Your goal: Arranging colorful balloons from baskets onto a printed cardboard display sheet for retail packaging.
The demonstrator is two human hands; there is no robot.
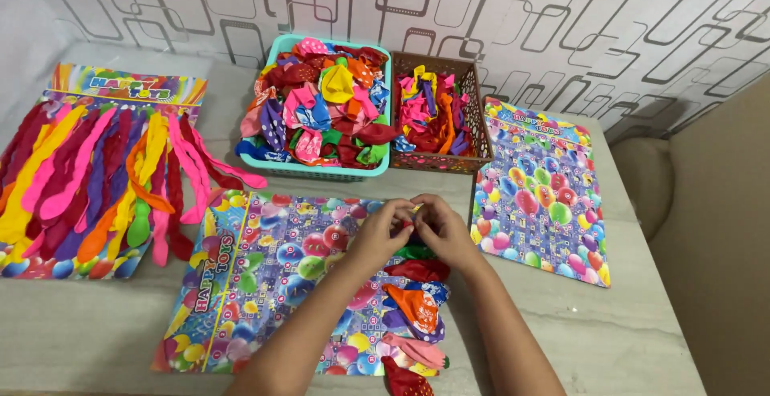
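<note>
Grey stone-look tabletop (96,324) runs up to a wall papered in white with looping grey and dark rounded rectangles.

Far to the left of the hands lies a display card of long balloons (96,179), the thin yellow, pink, red, orange and purple tubes hanging down across it in a row.

Under both forearms lies a printed balloon-pattern card (265,276), set at a slant on the tabletop. The left hand (383,229) rests over its upper right part, fingers curled in and pressed together at the tips. The right hand (443,231) meets it there, fingers likewise bent inward, so both grips close on one small piece between them. That piece is mostly hidden by the fingertips; only a speck of yellow and red shows, and I cannot tell just what it is.

Directly below the grips, toward the person, a column of round balloons (413,300) is fixed down the right edge of the card: green just under the fingers, then red, orange with white spots, purple, pink, and a red one at the bottom edge of the view.

Beyond the hands, away from the person, stands a turquoise basket (321,107) heaped with loose spotted balloons in many colours. Just to its right, touching it, is a brown lattice basket (473,115) with a smaller heap of pink, yellow and red balloons.

Right of the right hand, near it, lies a second balloon-pattern card (541,195), bare of balloons.
</note>
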